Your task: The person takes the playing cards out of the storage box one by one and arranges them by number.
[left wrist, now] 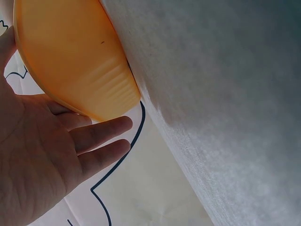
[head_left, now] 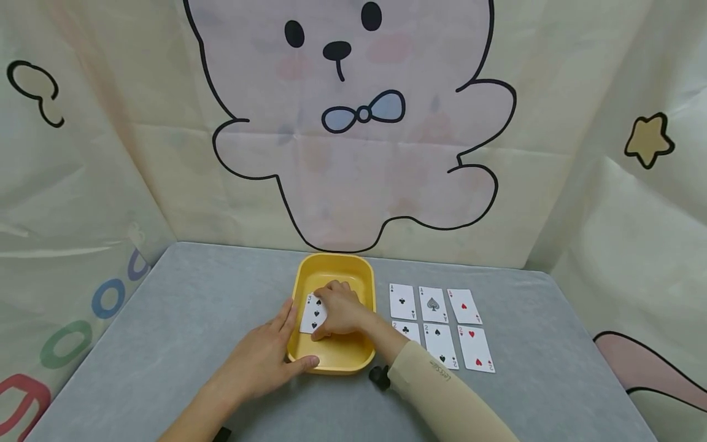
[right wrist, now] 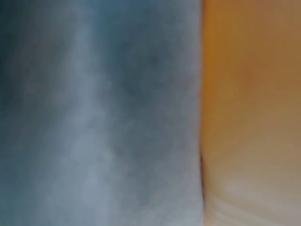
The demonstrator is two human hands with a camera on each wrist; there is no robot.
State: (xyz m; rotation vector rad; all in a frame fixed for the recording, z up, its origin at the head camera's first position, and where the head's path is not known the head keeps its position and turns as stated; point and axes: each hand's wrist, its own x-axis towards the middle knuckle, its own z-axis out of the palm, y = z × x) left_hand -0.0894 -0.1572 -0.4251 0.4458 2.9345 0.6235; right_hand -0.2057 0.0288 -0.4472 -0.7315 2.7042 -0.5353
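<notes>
In the head view a yellow tray (head_left: 337,362) stands on the grey table. My right hand (head_left: 343,310) reaches into it and grips a white playing card (head_left: 312,316), a black three, with thumb and fingers at its right side. The hand covers part of that card. My left hand (head_left: 265,353) rests against the tray's near left corner, thumb over the front rim, fingers along the left side. In the left wrist view, the left hand's fingers (left wrist: 101,134) are straight and spread beside the tray wall (left wrist: 75,56). The right wrist view shows only blurred tray and table.
Right of the tray, several face-up cards form two rows: aces of clubs (head_left: 402,301), spades (head_left: 433,304) and hearts (head_left: 464,306) behind, matching twos in front. My right forearm (head_left: 436,380) partly covers the two of clubs (head_left: 407,330). A printed cloth (head_left: 420,184) hangs behind the table.
</notes>
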